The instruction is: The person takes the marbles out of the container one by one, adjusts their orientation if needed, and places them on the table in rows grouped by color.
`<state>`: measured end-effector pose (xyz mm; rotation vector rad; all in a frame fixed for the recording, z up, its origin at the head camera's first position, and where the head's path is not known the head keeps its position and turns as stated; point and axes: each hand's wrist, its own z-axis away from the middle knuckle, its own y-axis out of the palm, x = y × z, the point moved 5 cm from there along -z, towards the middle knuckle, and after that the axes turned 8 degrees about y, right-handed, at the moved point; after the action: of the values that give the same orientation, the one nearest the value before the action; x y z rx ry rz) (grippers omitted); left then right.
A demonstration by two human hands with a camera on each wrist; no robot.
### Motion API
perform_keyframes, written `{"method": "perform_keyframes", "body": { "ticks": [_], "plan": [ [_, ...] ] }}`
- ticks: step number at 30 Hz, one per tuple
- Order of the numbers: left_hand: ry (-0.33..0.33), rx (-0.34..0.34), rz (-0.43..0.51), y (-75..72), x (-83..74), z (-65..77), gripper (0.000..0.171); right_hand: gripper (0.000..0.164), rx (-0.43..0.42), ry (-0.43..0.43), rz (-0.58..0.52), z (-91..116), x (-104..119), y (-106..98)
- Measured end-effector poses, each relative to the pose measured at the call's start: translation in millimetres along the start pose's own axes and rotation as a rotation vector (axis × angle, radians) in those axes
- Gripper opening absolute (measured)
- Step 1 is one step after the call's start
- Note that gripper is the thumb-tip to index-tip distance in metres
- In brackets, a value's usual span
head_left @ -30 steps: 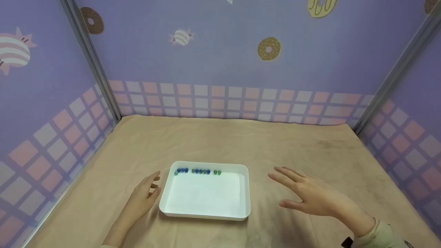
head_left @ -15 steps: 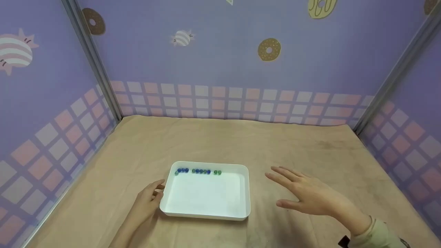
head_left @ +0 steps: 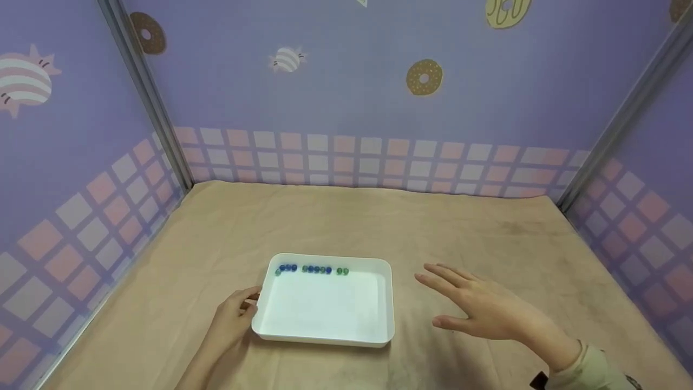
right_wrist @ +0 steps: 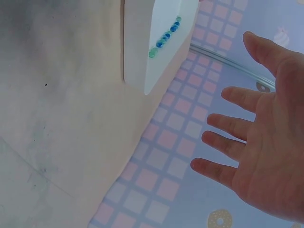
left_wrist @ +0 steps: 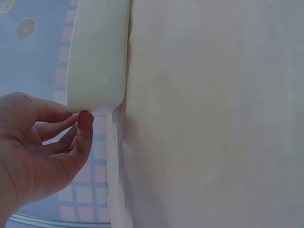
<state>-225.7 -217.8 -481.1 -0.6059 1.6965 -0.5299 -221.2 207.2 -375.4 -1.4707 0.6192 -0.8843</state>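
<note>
A white rectangular tray (head_left: 325, 309) lies on the cloth-covered table, with several blue and green glass marbles (head_left: 316, 270) lined up along its far wall. My left hand (head_left: 230, 319) is at the tray's left side; in the left wrist view its loosely bent thumb and fingers touch the outside of the end wall (left_wrist: 97, 57). My right hand (head_left: 487, 303) hovers to the right of the tray, apart from it, holding nothing. From the right wrist its fingers (right_wrist: 228, 142) look spread and straight, the palm turned toward the tray.
A beige cloth (head_left: 368, 222) covers the table around the tray. Purple walls (head_left: 346, 81) with pink and white checks enclose its back and sides, joined by grey metal posts (head_left: 146, 97) at the corners.
My left hand has moved right, from beside the tray to touching its left wall. The right hand has drifted slightly left. Tray and marbles look unmoved.
</note>
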Motion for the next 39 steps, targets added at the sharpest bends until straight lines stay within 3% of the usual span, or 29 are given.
{"method": "perform_keyframes", "body": {
  "ticks": [12, 17, 21, 25, 32, 39],
  "plan": [
    [-0.032, -0.009, 0.069, 0.3, 1.9, -0.4, 0.041, 0.072, 0.014, -0.041, 0.033, -13, 9, -7],
    [-0.056, 0.001, 0.104, 0.4, 3.9, 0.9, 0.043, 0.071, 0.080, -0.058, -0.002, -26, 12, -12],
    [-0.106, 0.007, 0.157, 1.4, 7.9, -0.3, 0.043, 0.071, 0.144, -0.061, -0.047, -41, 14, -15],
    [-0.144, 0.005, 0.223, 2.1, 11.8, -2.5, 0.043, 0.069, 0.155, -0.082, -0.057, -58, 18, -18],
    [-0.170, 0.001, 0.236, 2.7, 12.8, -2.0, 0.044, 0.058, 0.217, -0.075, -0.125, -92, 25, -16],
    [-0.171, -0.005, 0.294, 2.3, 12.5, -3.1, 0.043, 0.050, 0.224, -0.095, -0.081, -126, 30, -14]
  ]
}}
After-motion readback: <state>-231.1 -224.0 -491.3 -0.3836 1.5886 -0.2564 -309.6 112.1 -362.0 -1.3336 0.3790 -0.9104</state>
